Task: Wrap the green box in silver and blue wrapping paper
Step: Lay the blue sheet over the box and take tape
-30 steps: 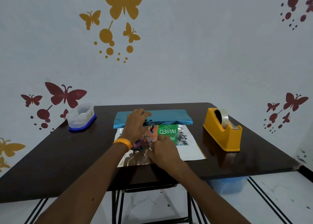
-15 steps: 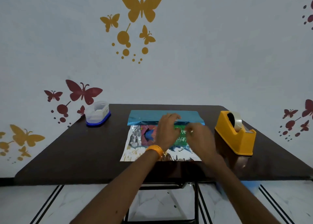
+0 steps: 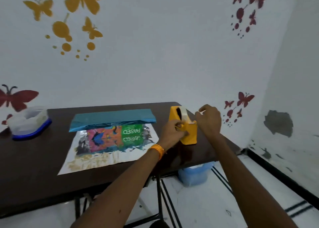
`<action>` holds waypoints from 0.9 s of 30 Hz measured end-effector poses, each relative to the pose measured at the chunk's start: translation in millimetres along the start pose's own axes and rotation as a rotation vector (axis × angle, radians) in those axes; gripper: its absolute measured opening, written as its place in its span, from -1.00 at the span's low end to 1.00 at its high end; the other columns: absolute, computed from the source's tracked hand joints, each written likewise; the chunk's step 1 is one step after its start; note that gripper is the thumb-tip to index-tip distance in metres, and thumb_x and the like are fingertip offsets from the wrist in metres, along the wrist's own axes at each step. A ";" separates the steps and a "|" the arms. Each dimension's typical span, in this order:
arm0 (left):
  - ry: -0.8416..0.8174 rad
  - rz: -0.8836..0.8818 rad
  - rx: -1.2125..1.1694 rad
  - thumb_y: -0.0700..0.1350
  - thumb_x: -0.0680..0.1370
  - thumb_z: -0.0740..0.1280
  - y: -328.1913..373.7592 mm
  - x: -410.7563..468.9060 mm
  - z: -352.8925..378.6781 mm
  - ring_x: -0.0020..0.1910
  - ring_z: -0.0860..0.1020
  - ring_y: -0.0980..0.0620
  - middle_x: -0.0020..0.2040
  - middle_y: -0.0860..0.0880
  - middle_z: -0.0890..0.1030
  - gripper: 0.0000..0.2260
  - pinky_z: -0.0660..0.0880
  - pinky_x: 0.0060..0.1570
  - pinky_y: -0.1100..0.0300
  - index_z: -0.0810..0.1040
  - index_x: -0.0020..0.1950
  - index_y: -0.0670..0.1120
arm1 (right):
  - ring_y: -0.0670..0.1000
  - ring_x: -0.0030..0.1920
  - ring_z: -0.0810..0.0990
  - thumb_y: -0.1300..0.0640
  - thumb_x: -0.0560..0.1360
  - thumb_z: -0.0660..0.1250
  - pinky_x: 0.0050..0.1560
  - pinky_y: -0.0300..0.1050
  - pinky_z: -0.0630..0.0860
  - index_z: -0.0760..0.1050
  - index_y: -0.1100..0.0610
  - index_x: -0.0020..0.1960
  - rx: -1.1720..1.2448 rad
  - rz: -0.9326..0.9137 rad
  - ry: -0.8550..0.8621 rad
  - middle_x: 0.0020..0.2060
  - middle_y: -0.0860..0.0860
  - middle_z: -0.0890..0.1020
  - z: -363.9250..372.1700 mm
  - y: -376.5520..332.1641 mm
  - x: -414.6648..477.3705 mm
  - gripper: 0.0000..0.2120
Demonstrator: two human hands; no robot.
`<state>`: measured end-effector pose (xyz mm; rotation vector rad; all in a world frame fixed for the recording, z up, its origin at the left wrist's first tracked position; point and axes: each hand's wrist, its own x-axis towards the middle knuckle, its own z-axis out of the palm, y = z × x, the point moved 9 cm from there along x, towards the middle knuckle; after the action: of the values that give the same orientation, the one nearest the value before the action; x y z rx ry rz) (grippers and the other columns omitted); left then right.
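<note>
The green box [image 3: 131,131] lies on the silver side of the wrapping paper [image 3: 107,157] in the middle of the dark table [image 3: 34,160]. The paper's blue side [image 3: 112,119] is folded over the box's far part. Both hands are off the box, at the yellow tape dispenser [image 3: 187,132] on the table's right. My left hand [image 3: 174,132] grips the dispenser's body. My right hand [image 3: 208,119] is curled above its cutter end and pinches a strip of clear tape [image 3: 201,112]. The tape roll [image 3: 183,113] sits on top.
A clear plastic container with a blue lid [image 3: 30,124] stands at the table's far left. A blue plastic tub [image 3: 195,174] sits on the floor under the right edge. The wall rises right behind the table.
Both hands left the box and paper and moved right to the tape dispenser. The view swung right. The blue flap stays folded over the box.
</note>
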<state>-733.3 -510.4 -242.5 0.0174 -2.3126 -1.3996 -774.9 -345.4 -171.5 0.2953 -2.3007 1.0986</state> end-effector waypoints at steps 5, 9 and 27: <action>0.088 0.014 0.022 -0.07 0.36 0.60 -3.5 7.0 8.0 -0.07 0.52 0.08 0.08 -0.04 0.58 -0.51 0.45 -0.10 0.27 0.57 0.24 -0.14 | 0.13 -0.22 0.56 -0.08 0.50 0.38 -0.30 -0.11 0.40 0.45 0.20 -0.29 0.200 0.342 -0.298 -0.37 0.07 0.52 35.4 38.6 -3.2 -0.62; 0.103 0.060 0.083 -0.06 0.34 0.61 -3.0 11.0 2.5 -0.14 0.53 0.09 0.00 -0.01 0.57 -0.56 0.40 -0.23 0.41 0.62 0.15 -0.14 | 0.04 -0.25 0.55 -0.05 0.50 0.42 -0.34 -0.14 0.43 0.52 0.22 -0.01 0.321 0.467 -0.406 -0.24 0.08 0.56 61.9 45.7 -3.5 -0.68; 0.048 0.072 0.146 -0.08 0.37 0.59 -0.6 13.4 3.2 -0.07 0.54 0.03 0.08 -0.08 0.58 -0.54 0.41 -0.15 0.28 0.58 0.20 -0.19 | 0.11 -0.02 0.69 0.14 0.40 0.57 0.08 0.07 0.64 0.60 0.25 -0.09 0.514 0.562 -0.375 -0.13 0.13 0.70 76.1 41.3 1.1 -0.77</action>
<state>-746.7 -511.1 -239.4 0.0113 -2.3463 -1.1808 -823.4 -377.4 -235.7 0.0369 -2.4540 2.0787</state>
